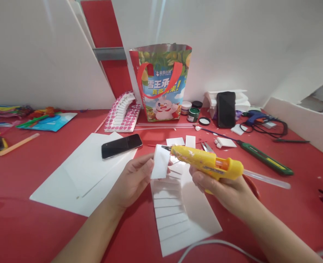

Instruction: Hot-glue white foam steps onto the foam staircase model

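Observation:
My left hand [135, 179] pinches a small white foam board piece [160, 162], held up on a tilt. In my right hand [218, 190] is a yellow hot glue gun [196, 157], its fingers wrapped round the handle. The gun's dark nozzle points left and lies at the top edge of the piece; whether it touches cannot be made out. A clear glue stick [268, 179] sticks out of the gun's back. Below both hands, a curved row of overlapping white steps [169, 212] lies on a white board [202, 215].
Left are white sheets [65, 182] with a phone [121, 146]. Behind stand a colourful bag [164, 84], a pink-patterned curved stair model [123, 113] and paint jars [193, 114]. A green-handled tool [265, 157] lies right. A white cable [213, 241] crosses the front.

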### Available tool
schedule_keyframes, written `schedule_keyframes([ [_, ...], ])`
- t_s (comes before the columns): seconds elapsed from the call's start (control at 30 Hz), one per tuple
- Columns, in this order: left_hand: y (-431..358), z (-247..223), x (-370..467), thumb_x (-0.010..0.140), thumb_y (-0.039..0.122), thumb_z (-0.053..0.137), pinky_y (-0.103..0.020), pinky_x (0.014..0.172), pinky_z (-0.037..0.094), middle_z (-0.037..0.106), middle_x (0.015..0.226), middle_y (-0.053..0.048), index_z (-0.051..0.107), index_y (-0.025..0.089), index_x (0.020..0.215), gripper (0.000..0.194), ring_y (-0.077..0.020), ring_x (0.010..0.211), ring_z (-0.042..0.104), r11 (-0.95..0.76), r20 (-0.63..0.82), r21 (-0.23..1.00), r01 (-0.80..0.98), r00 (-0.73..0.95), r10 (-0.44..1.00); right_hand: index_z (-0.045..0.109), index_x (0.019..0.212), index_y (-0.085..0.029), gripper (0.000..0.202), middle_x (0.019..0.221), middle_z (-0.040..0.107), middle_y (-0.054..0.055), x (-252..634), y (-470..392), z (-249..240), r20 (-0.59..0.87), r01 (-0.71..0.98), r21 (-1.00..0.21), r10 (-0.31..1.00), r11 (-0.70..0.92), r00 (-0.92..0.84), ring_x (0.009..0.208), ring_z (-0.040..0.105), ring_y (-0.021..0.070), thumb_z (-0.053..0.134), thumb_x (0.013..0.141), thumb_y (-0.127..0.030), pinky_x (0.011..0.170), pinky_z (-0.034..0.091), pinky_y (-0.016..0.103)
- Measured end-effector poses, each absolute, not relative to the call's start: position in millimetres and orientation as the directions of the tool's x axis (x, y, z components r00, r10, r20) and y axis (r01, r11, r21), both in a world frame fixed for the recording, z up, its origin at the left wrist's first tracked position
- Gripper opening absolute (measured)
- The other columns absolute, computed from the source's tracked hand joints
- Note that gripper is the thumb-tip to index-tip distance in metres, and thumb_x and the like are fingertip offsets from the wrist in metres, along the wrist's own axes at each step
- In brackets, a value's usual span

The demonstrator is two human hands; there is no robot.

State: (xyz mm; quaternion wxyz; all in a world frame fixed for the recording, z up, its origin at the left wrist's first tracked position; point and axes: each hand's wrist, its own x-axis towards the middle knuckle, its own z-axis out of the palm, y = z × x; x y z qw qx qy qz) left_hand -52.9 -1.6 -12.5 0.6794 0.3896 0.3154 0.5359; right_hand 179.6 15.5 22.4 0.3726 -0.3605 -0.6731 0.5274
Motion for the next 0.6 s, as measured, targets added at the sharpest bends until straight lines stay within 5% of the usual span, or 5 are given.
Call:
schedule_keyframes([
  [0.6,-2.7,-10.4,-51.2,0.094,0.036,0.065,-0.039,0.088,0.055,0.079,0.100,-0.012,0.079,0.020,0.111,0.027,-0.0276,0.097,0.073,0.123,0.011,0.871,-0.476,0.268,0.963,0.063,0.075,-0.023,0.021,0.061,0.048,-0.002,176.0,13.6,27.3,0.134,0.050,-0.983,0.882,0.175,-0.453,0.051,0.039,0.0108,0.068,0.090,-0.037,0.045,0.038,0.023],
])
